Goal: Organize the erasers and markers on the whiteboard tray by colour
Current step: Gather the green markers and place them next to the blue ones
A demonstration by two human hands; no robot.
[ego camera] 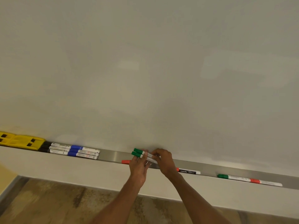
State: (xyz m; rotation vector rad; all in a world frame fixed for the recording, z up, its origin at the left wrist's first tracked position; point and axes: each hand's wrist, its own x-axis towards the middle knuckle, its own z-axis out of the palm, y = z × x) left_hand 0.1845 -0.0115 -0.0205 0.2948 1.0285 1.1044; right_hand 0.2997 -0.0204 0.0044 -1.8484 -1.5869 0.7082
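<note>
1. The tray is a long, thin strip of shiny grey metal. It runs under the smooth white whiteboard.
2. The two green markers are near the middle of the tray. They are round white sticks with green caps, side by side, and the caps point to the tray's left end.
3. The left hand pinches them with its fingers just behind the caps. The right hand curls its fingers round their white ends, so those ends are hidden.
4. I cannot tell if they touch the tray.
5. The yellow erasers sit at the left end. They are chunky plastic with square black holes, and the picture's edge cuts them off.
6. The black markers lie just beside the erasers, then the blue markers, all packed close together.
7. A red cap pokes out at the tray's front edge. The left hand hides the rest of it.
8. A black-label marker lies just right of the right hand, its red tip half hidden.
9. Nearer the right end, a lone green marker and a red marker lie end to end.
10. The small print on the markers is too blurry to read.
</note>
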